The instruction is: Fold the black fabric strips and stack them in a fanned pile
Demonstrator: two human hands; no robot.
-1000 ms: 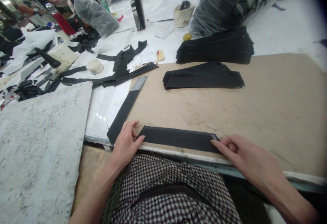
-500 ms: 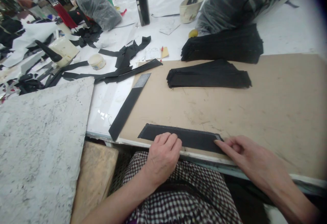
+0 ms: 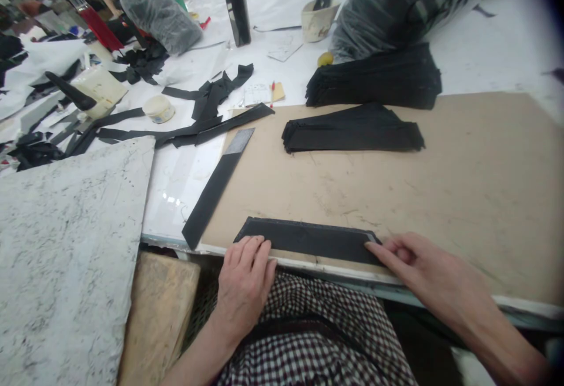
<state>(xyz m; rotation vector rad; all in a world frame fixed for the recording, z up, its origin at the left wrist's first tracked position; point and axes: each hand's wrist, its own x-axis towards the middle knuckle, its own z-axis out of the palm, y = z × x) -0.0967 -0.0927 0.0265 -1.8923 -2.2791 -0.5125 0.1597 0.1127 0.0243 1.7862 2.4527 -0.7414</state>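
A black fabric strip [image 3: 312,240] with a grey-edged border lies flat along the front edge of the brown board. At its left end rests my left hand [image 3: 247,271], back up, its slightly bent fingers on the strip's near corner and the thumb by the board edge. My right hand [image 3: 408,257] pinches the strip's right end, thumb on top, the other fingers curled and partly hidden. Left of this piece lies another black strip [image 3: 215,192] with a grey patch at its far end. Two stacks of black pieces, a nearer one [image 3: 352,130] and a farther one [image 3: 374,77], sit beyond.
The brown board [image 3: 476,198] covers the right of the white table. Black offcuts [image 3: 207,101], a round tub [image 3: 158,108], a phone [image 3: 238,16], a cup [image 3: 318,22] and a plastic bag [image 3: 396,10] stand farther back. A speckled white board [image 3: 66,257] juts in at left.
My left hand has slid left along the strip to its left end, its fingers loosening from a closed curl. My right hand stays at the right end. The whole view has shifted slightly.
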